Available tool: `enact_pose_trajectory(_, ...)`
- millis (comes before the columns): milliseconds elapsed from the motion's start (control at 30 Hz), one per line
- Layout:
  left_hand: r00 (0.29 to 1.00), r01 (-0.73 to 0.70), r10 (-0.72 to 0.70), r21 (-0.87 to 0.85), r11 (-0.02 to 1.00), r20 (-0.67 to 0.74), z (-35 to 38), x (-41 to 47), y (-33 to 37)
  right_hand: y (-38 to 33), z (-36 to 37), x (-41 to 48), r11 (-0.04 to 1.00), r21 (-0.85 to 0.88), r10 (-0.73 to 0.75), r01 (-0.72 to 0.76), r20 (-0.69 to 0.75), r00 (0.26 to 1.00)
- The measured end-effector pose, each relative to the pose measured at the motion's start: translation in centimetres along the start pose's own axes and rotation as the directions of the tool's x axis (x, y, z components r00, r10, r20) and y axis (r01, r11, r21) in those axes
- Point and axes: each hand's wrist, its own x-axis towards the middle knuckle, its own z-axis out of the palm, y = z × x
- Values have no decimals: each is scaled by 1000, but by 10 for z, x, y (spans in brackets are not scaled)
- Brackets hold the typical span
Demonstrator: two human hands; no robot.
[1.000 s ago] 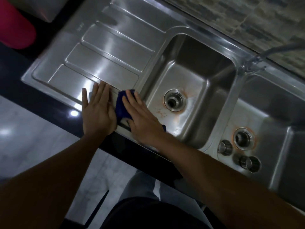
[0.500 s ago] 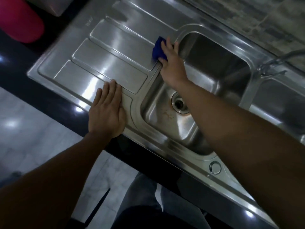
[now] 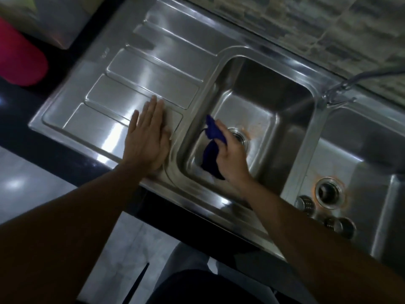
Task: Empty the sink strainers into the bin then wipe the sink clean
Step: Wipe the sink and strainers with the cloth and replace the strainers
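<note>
Head view: your left hand [image 3: 149,137] is flat, fingers straight, on the drainboard [image 3: 142,80], probably bracing you. Your right hand [image 3: 232,159] grips the blue cloth [image 3: 211,148] inside the left basin [image 3: 263,88] beside its drain [image 3: 240,135], set to wipe; the strainers [image 3: 305,204] lie in the right basin [image 3: 361,150].

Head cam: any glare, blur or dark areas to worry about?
Head view: dim overall, foreground in shadow; glare streaks on the drainboard by the left hand; right hand and blue cloth motion-blurred; tap and wall tiles smeared.
</note>
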Motion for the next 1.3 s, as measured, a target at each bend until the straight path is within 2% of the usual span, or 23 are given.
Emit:
enact_pose_trajectory(67,999,-48,48,15,999,-3,2,22,8,17,-22,11,993,-117,-38,36,-9,999)
enact_pose_trajectory(200,991,-132,132,35,991,1,10,65,29,50,-32,19,971,-237,44,-41,10,999)
enact_pose_trajectory(267,987,-160,160,40,986,-5,14,85,39,67,-19,15,964,-266,82,-31,183,980)
enact_pose_trajectory(333,982,-190,191,54,980,-4,19,101,45,89,-1,8,935,-338,65,106,457,887)
enact_pose_trajectory(400,977,-214,213,118,970,19,24,108,46,112,14,5,815,-463,63,350,670,740)
enact_pose_trajectory(467,975,-220,220,158,963,18,27,111,45,131,23,7,609,-559,116,563,765,634)
enact_pose_trajectory(567,974,-224,227,155,962,-4,30,114,43,148,29,17,373,-576,-23,727,778,628)
enact_pose_trajectory(633,972,-229,234,172,958,-7,32,115,43,154,35,31,302,-618,-140,726,725,675)
enact_pose_trajectory(700,970,-236,241,193,952,-5,33,117,42,152,41,53,394,-691,-186,606,586,789)
enact_pose_trajectory(767,970,-240,245,200,950,0,34,118,42,146,45,80,533,-734,-168,421,396,903)
enact_pose_trajectory(833,969,-241,245,190,952,0,34,118,41,144,38,113,567,-786,-104,247,229,968)
enact_pose_trajectory(900,969,-242,248,188,952,-7,35,118,41,151,17,145,564,-824,-17,57,58,998)
enact_pose_trajectory(1033,966,-245,255,178,953,-38,35,118,41,185,-33,132,524,-805,116,-278,-256,960)
enact_pose_trajectory(1167,964,-244,257,174,954,-61,33,117,43,183,-2,84,569,-595,299,-568,-493,817)
enact_pose_trajectory(1233,964,-244,259,177,953,-64,34,116,43,172,30,61,585,-529,320,-615,-546,774)
enact_pose_trajectory(1300,963,-244,260,179,953,-72,36,116,42,167,52,37,597,-560,286,-575,-521,804)
